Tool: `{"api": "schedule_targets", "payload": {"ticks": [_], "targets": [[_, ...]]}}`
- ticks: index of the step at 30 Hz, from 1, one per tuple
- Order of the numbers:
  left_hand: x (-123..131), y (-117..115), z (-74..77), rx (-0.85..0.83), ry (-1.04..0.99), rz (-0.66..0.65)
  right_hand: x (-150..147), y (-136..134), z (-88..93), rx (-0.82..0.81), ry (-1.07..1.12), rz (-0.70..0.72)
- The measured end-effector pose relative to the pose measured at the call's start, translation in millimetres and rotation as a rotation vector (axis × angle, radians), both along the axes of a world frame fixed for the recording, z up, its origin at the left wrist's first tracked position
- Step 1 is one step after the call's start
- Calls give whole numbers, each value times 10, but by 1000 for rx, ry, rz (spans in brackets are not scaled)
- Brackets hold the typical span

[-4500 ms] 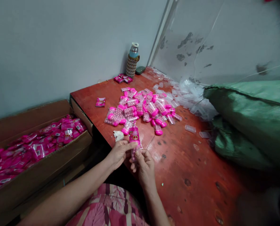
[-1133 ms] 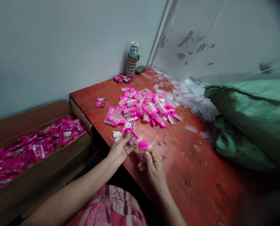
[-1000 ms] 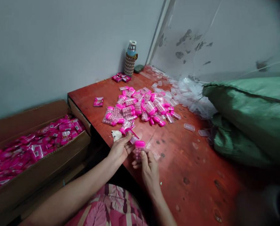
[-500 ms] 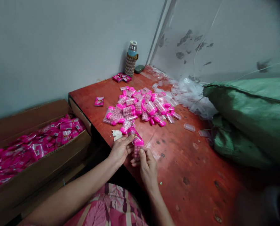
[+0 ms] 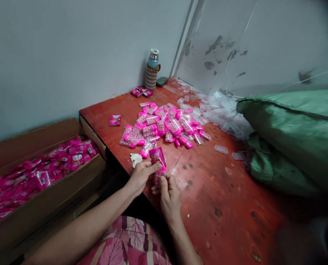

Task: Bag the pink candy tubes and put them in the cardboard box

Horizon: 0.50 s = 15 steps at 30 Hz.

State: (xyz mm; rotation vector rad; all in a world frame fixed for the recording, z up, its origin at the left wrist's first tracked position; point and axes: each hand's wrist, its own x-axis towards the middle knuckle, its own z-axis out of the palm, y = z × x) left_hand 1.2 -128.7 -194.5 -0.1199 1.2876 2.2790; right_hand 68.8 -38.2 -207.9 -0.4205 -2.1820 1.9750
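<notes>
Both hands meet over the near edge of the red table (image 5: 208,195). My left hand (image 5: 142,174) pinches a printed pink packet (image 5: 157,156), thumb on its front, where it lies against a clear container of pink balls (image 5: 157,179). The container's lower part is held by my right hand (image 5: 169,191), thumb in front. Just beyond them is a heap of similar containers with pink caps (image 5: 164,125). A crumpled white scrap (image 5: 136,159) rests beside my left hand.
An open carton (image 5: 70,184) full of pink packs stands at the left. Small packets (image 5: 115,120) and a bottle in a knitted sleeve (image 5: 151,75) are on the table's far side. Clear empty cases (image 5: 221,110) and a green sack (image 5: 291,140) occupy the right.
My left thumb has moved lower on the packet, onto its bottom part over the container. The packet now stands more upright and its printed top shows more.
</notes>
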Motion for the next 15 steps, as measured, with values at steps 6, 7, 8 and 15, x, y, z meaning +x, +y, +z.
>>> {"api": "schedule_targets", "payload": {"ticks": [6, 7, 8, 15], "targets": [[-50, -63, 12, -19, 17, -120, -11, 1, 44, -105, -13, 38], [-62, -74, 18, -30, 20, -132, -19, -1, 46, -189, -27, 62], [-73, -81, 24, -45, 24, -135, -25, -3, 45, -262, -37, 85], [-70, -67, 42, -66, 27, -105, -23, 19, 7, -49, -15, 5]]}}
